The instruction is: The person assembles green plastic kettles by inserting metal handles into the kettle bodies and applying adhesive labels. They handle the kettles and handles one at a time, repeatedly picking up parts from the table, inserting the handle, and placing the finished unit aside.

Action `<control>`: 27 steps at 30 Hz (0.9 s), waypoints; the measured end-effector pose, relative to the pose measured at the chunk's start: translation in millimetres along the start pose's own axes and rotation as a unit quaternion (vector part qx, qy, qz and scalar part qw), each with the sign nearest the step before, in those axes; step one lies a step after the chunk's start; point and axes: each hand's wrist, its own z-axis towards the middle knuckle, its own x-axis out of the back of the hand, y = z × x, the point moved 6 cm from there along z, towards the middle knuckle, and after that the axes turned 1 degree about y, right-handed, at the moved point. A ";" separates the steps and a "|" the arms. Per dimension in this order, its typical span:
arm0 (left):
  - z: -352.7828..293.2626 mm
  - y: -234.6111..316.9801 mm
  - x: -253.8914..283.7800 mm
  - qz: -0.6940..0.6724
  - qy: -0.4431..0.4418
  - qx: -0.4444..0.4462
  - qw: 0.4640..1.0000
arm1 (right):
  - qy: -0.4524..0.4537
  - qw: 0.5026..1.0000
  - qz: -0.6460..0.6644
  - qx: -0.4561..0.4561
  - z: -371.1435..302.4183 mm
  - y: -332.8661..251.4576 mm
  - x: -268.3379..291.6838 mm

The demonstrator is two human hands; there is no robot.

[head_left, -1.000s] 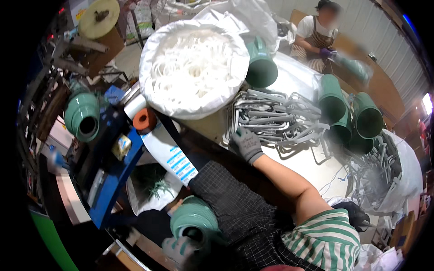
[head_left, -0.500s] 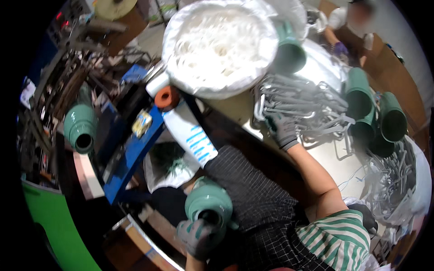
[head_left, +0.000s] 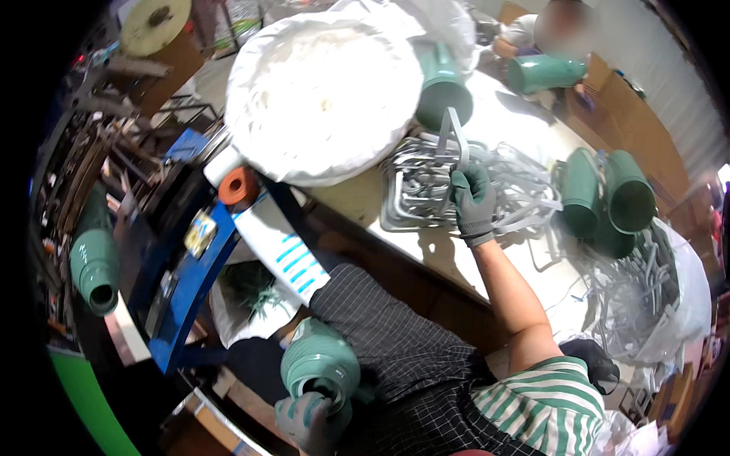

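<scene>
Plainly, the right grip (head_left: 465, 181) clasps a handle (head_left: 460, 142) above the table (head_left: 357, 196), the left grip (head_left: 304, 419) a green vessel (head_left: 315, 351) outside its edge.

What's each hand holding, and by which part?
Right hand: grey, bent-bar handle, by its lower part, exact grip hidden. Left hand: glossy green, ribbed round vessel, at its open mouth's rim.
</scene>
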 end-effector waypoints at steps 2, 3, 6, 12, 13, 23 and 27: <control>33.9 22.9 11.8 0.071 -0.011 -0.073 0.995 | 0.024 0.996 -0.011 0.082 9.9 -7.7 11.9; 36.5 27.0 9.4 0.074 0.003 -0.082 0.994 | 0.033 0.992 -0.017 0.123 13.3 -12.6 15.0; 27.2 26.8 19.5 0.062 0.027 -0.074 0.995 | -0.014 0.973 -0.091 0.211 12.1 -57.7 -3.6; 23.1 12.5 36.6 0.076 0.009 -0.035 0.996 | 0.000 0.987 -0.078 0.142 44.3 -29.2 -2.0; 22.9 11.5 38.6 0.079 0.008 -0.046 0.996 | 0.002 0.977 -0.138 0.164 44.3 -26.1 3.6; 95.8 -1.9 67.1 0.119 0.113 -0.025 0.986 | -0.333 0.834 0.165 0.407 -120.5 -177.1 -92.1; 116.0 0.2 48.2 0.186 -0.016 -0.074 0.980 | -0.422 0.795 0.331 0.284 -195.3 -199.3 -139.9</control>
